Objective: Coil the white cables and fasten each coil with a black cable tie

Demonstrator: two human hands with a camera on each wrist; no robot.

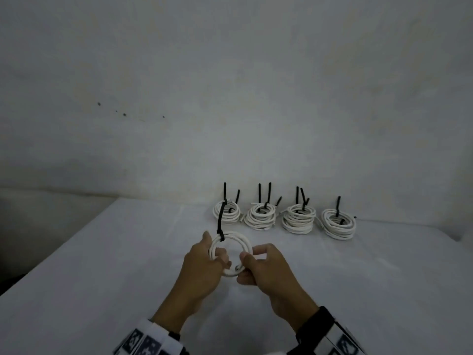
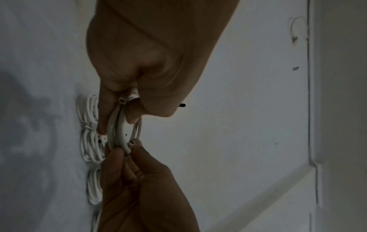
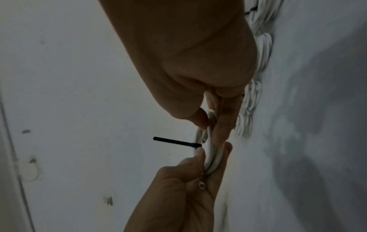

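Note:
A small white cable coil point(image 1: 239, 238) is held just above the white table between both hands. A black cable tie point(image 1: 220, 221) wraps its far left side, and the tie's long tail sticks up. My left hand point(image 1: 217, 254) grips the coil's left side with thumb and fingers curled round the strands. My right hand point(image 1: 249, 257) pinches the right side. In the left wrist view the coil point(image 2: 117, 130) appears edge-on, with a cut cable end at each hand. The right wrist view shows the tie point(image 3: 174, 142) jutting sideways from the coil point(image 3: 211, 155).
Several stacks of tied white coils point(image 1: 298, 221) with black tie tails pointing up stand in a row at the back, by the wall. The cloth-covered table point(image 1: 102, 278) stretches out on both sides of my hands; its left edge runs diagonally.

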